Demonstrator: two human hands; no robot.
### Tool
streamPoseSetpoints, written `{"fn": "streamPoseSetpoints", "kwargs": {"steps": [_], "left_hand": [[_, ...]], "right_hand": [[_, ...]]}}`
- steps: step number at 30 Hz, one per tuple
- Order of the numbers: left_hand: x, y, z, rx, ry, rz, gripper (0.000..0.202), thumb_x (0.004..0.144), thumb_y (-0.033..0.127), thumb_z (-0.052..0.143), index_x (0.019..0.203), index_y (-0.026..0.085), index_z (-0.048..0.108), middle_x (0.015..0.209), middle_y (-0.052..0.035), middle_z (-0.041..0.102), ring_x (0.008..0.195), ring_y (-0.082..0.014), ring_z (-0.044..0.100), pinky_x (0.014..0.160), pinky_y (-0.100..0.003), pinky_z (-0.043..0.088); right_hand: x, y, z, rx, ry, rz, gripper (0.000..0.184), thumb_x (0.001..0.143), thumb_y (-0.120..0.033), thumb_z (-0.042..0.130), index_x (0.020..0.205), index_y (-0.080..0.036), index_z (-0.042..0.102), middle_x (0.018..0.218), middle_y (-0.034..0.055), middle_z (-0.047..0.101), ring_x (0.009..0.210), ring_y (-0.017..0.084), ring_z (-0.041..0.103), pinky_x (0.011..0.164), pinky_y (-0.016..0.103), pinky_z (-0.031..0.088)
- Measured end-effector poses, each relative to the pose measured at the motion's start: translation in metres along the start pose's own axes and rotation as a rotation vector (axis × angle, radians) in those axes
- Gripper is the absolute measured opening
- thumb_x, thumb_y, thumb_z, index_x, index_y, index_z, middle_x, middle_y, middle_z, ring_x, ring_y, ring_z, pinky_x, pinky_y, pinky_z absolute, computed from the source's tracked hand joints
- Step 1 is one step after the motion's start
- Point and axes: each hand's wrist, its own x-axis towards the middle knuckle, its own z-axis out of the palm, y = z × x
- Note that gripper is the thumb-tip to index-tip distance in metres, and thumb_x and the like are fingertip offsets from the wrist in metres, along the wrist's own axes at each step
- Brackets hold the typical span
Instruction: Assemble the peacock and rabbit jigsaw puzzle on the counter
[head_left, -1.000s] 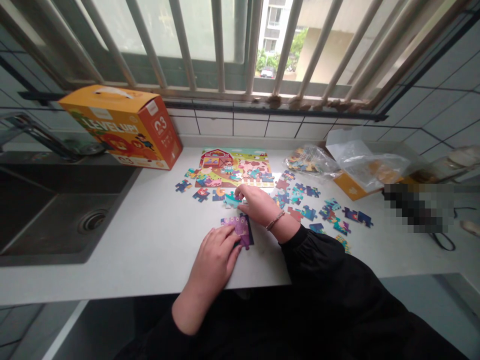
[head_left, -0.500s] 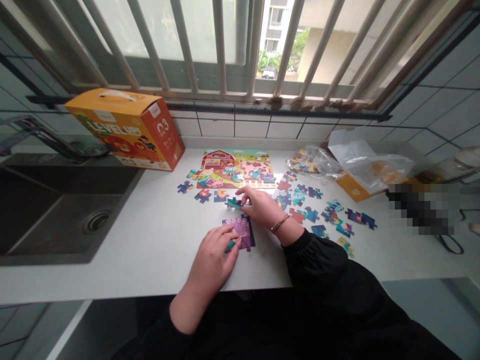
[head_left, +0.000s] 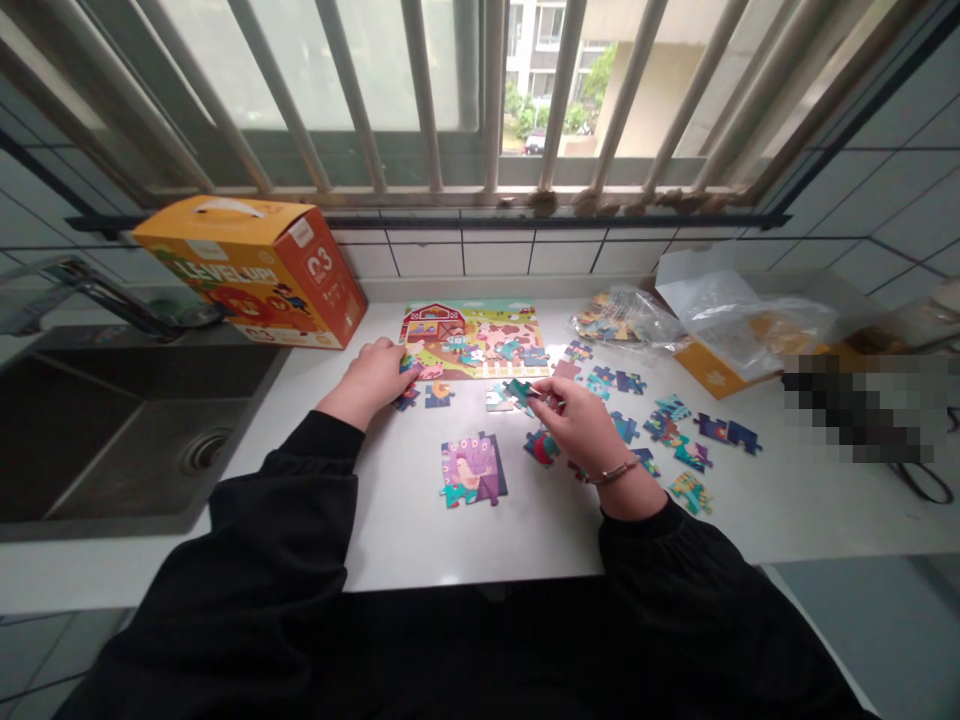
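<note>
My right hand [head_left: 574, 418] pinches a teal puzzle piece [head_left: 517, 393] between thumb and fingertips, just above the counter. Beside that piece lies a pale puzzle piece [head_left: 498, 400]. My left hand [head_left: 371, 378] is at the left edge of the farm picture sheet [head_left: 474, 335], fingers together and bent down over loose pieces; the fingertips are partly hidden, and what they grip I cannot make out. Nearer to me lies a joined block of purple pieces [head_left: 472, 470] showing a bird, touched by neither hand. A dark piece with a red patch [head_left: 543, 448] lies below my right hand.
Several loose pieces [head_left: 679, 440] spread over the counter's right side. Behind them are a plastic bag of pieces [head_left: 624, 318] and an opened orange box [head_left: 716, 370]. An orange carton [head_left: 251, 275] stands at the back left, beside a dark sink [head_left: 169, 515]. A barred window is behind.
My left hand has left the purple block and moved up and left to the sheet's edge. My right hand has shifted right with the teal piece, uncovering the dark piece with the red patch.
</note>
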Motion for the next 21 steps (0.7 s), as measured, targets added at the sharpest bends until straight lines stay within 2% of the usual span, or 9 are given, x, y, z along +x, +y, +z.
{"fn": "streamPoseSetpoints", "kwargs": {"steps": [2, 5, 9, 12, 15, 18, 20, 21], "left_hand": [[0.013, -0.006, -0.002, 0.003, -0.058, 0.003, 0.031, 0.088, 0.045, 0.077, 0.102, 0.018, 0.081, 0.108, -0.0185, 0.074, 0.108, -0.0361, 0.067, 0.099, -0.044, 0.051], [0.028, -0.011, -0.006, -0.014, -0.124, -0.023, 0.031, 0.078, 0.042, 0.085, 0.097, 0.019, 0.080, 0.099, -0.0160, 0.077, 0.097, -0.0346, 0.070, 0.089, -0.042, 0.051], [0.038, -0.013, -0.014, -0.068, -0.172, -0.071, 0.033, 0.064, 0.042, 0.094, 0.084, 0.023, 0.076, 0.081, -0.0091, 0.075, 0.080, -0.0299, 0.069, 0.076, -0.037, 0.049], [0.035, -0.010, -0.020, -0.130, -0.129, -0.063, 0.037, 0.060, 0.040, 0.097, 0.080, 0.023, 0.070, 0.078, -0.0062, 0.073, 0.081, -0.0284, 0.068, 0.072, -0.035, 0.047], [0.016, -0.002, -0.021, -0.200, -0.044, -0.043, 0.032, 0.073, 0.041, 0.090, 0.084, 0.023, 0.067, 0.081, -0.0055, 0.072, 0.083, -0.0264, 0.069, 0.071, -0.033, 0.047], [-0.025, 0.016, -0.016, -0.373, -0.007, -0.021, 0.035, 0.087, 0.051, 0.080, 0.103, 0.023, 0.066, 0.084, -0.0031, 0.073, 0.073, -0.0202, 0.069, 0.065, -0.030, 0.049], [-0.064, 0.034, -0.010, -0.799, -0.025, 0.006, 0.049, 0.084, 0.053, 0.085, 0.119, 0.022, 0.067, 0.092, -0.0049, 0.077, 0.075, -0.0201, 0.072, 0.065, -0.031, 0.054], [-0.085, 0.044, -0.006, -0.932, -0.070, 0.003, 0.056, 0.083, 0.054, 0.087, 0.125, 0.022, 0.069, 0.095, -0.0056, 0.078, 0.077, -0.0210, 0.073, 0.066, -0.031, 0.056]], "right_hand": [[-0.013, 0.011, -0.016, 0.009, 0.070, 0.096, 0.031, 0.097, -0.048, 0.068, 0.107, -0.020, 0.078, 0.081, 0.0033, 0.071, 0.071, 0.020, 0.062, 0.071, 0.032, 0.048], [-0.026, 0.026, -0.030, 0.047, 0.124, 0.221, 0.041, 0.095, -0.058, 0.068, 0.107, -0.020, 0.077, 0.074, 0.0020, 0.067, 0.067, 0.021, 0.061, 0.065, 0.033, 0.047], [-0.029, 0.038, -0.032, 0.131, 0.128, 0.316, 0.047, 0.093, -0.065, 0.067, 0.105, -0.021, 0.074, 0.072, 0.0020, 0.066, 0.065, 0.021, 0.061, 0.059, 0.032, 0.047], [-0.025, 0.039, -0.029, 0.141, 0.127, 0.323, 0.049, 0.095, -0.070, 0.062, 0.099, -0.022, 0.070, 0.070, 0.0015, 0.065, 0.062, 0.020, 0.060, 0.057, 0.031, 0.045], [-0.023, 0.036, -0.028, 0.066, 0.077, 0.284, 0.047, 0.098, -0.068, 0.058, 0.093, -0.022, 0.069, 0.068, 0.0012, 0.064, 0.063, 0.020, 0.060, 0.059, 0.030, 0.044], [-0.025, 0.034, -0.028, -0.009, 0.025, 0.243, 0.042, 0.099, -0.061, 0.059, 0.095, -0.022, 0.072, 0.073, 0.0017, 0.067, 0.068, 0.020, 0.062, 0.064, 0.031, 0.045], [-0.025, 0.035, -0.028, -0.056, 0.014, 0.219, 0.036, 0.099, -0.055, 0.062, 0.101, -0.021, 0.075, 0.077, 0.0021, 0.070, 0.071, 0.021, 0.064, 0.069, 0.032, 0.047], [-0.025, 0.036, -0.027, -0.090, 0.019, 0.200, 0.033, 0.099, -0.052, 0.064, 0.103, -0.021, 0.076, 0.080, 0.0027, 0.071, 0.074, 0.021, 0.065, 0.072, 0.033, 0.049]]}}
